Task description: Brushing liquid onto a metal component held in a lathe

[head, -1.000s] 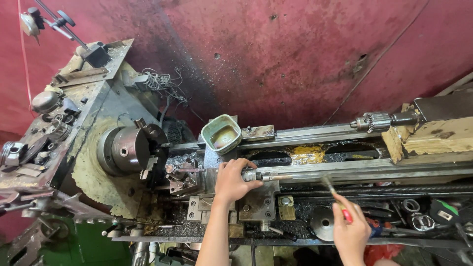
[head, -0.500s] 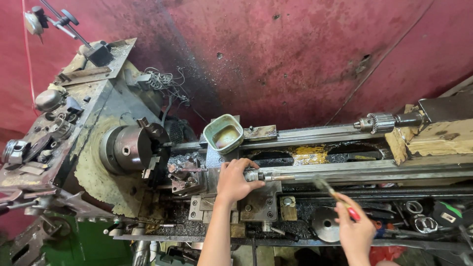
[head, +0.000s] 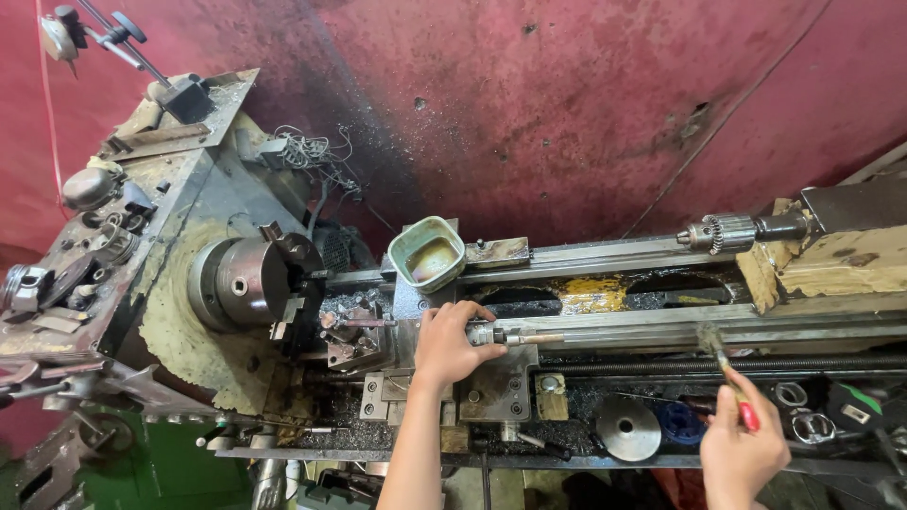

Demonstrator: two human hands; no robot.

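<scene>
You are looking down on an old, grimy metal lathe [head: 283,312] set against a stained red wall [head: 567,104]. Your left hand [head: 450,342] rests on the carriage, fingers curled together around the near end of a thin metal rod [head: 529,336] that lies along the bed, pointing right. Your right hand [head: 742,451], low at the right, is closed on the red handle of a small brush [head: 726,364], whose dirty bristles point up toward the bed rails. The three-jaw chuck [head: 248,280] sits well to the left of your left hand, with the tool post [head: 348,332] between them; I cannot tell whether the chuck is turning. If it is, a sleeve or fingers straying left could likely be caught. Dark metal chips lie thick around the carriage, so a slipping palm could be cut. A green square tub [head: 428,253] of oily liquid perches just behind your left hand and could tip if knocked. The drill chuck [head: 716,232] on the tailstock stands well apart, to the right.
</scene>
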